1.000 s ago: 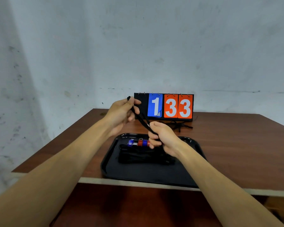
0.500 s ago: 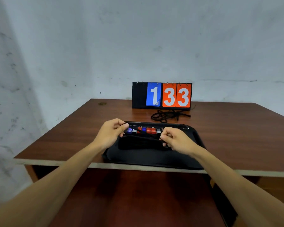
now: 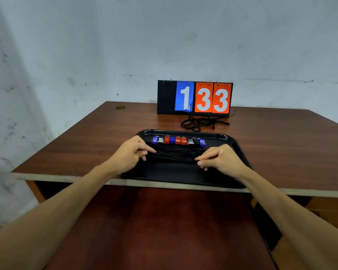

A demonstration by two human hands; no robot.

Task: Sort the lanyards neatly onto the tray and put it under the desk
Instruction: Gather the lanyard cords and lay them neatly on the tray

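Observation:
A black tray (image 3: 183, 175) lies at the desk's front edge. On it a bundle of black lanyard cords (image 3: 175, 154) lies stretched left to right, with a row of blue, red and silver clips (image 3: 179, 140) along the tray's far side. My left hand (image 3: 130, 154) pinches the left end of the cords. At the right end, my right hand (image 3: 220, 158) pinches them too. Behind the tray a loose tangle of black lanyards (image 3: 203, 123) lies on the desk.
A flip scoreboard (image 3: 194, 97) reading 1 33 stands at the back of the brown wooden desk (image 3: 281, 145), against a grey wall. A small round mark (image 3: 120, 107) sits near the far left corner. Below the desk front is a dark reddish surface.
Both hands came down from in front of the scoreboard to the tray, laying a lanyard flat on the bundle. More clips now line the tray's far side.

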